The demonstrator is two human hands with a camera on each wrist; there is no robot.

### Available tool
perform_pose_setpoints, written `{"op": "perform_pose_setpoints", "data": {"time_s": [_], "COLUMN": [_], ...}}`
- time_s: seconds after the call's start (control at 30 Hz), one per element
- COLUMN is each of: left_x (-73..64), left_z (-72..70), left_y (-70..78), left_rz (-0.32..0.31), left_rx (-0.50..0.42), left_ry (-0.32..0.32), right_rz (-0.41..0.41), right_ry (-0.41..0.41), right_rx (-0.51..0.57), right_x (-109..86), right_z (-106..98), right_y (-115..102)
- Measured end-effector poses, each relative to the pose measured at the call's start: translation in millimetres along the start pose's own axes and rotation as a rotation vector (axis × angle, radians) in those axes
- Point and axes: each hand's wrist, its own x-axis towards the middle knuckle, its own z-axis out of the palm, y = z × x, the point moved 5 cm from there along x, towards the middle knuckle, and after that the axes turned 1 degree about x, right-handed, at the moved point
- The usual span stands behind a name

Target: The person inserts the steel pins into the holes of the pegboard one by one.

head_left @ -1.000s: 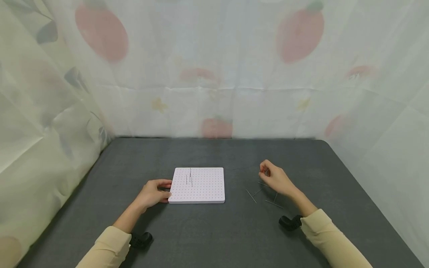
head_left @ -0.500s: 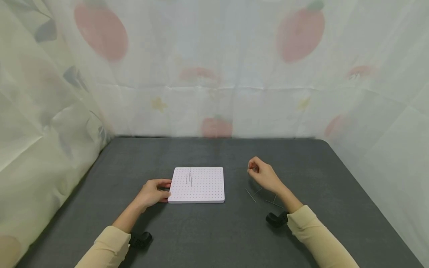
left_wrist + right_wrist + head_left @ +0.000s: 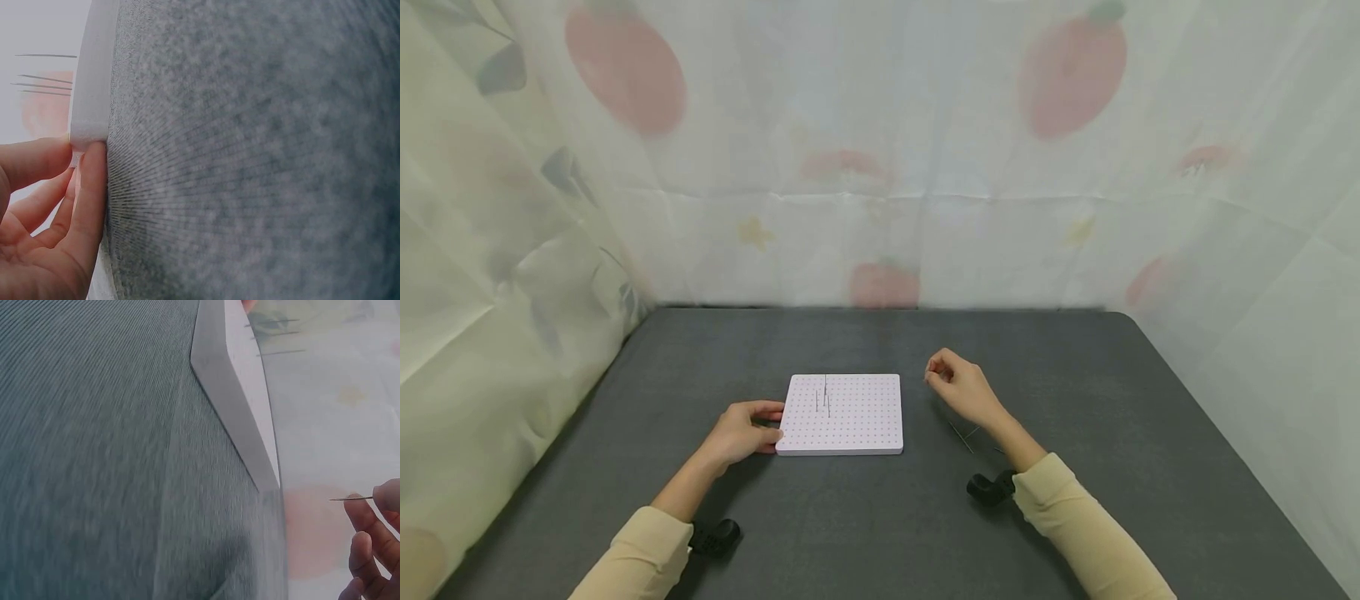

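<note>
A white board with a grid of small dots (image 3: 865, 427) lies flat on the dark table. Several thin metal pins (image 3: 829, 407) stand upright in its upper left part. My left hand (image 3: 736, 437) grips the board's left edge; in the left wrist view the thumb (image 3: 37, 161) and a finger pinch its corner. Right of the board and above the table, my right hand (image 3: 964, 392) has thumb and forefinger together. The right wrist view shows these fingertips pinching one thin metal pin (image 3: 340, 499), apart from the board.
Loose pins (image 3: 960, 437) lie on the table (image 3: 865, 525) right of the board, partly hidden by the right forearm. Black wrist devices (image 3: 717, 537) sit under both forearms. A printed curtain (image 3: 880, 225) hangs behind the table, with more cloth at both sides.
My right hand has moved left toward the board, away from the loose pins, carrying the pin. The left hand and the board stay where they were.
</note>
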Motion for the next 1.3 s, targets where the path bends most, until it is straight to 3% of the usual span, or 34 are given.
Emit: {"op": "perform_pose_setpoints", "data": {"time_s": [1.3], "left_x": [0.9], "left_z": [-1.3], "left_y": [-0.6], "left_rz": [0.0], "left_rx": [0.017], "left_ry": [0.01], "right_rz": [-0.153], "right_ry": [-0.033], "right_rx": [-0.04], "right_x": [33.1], "right_z": [78], "right_y": [-53]}}
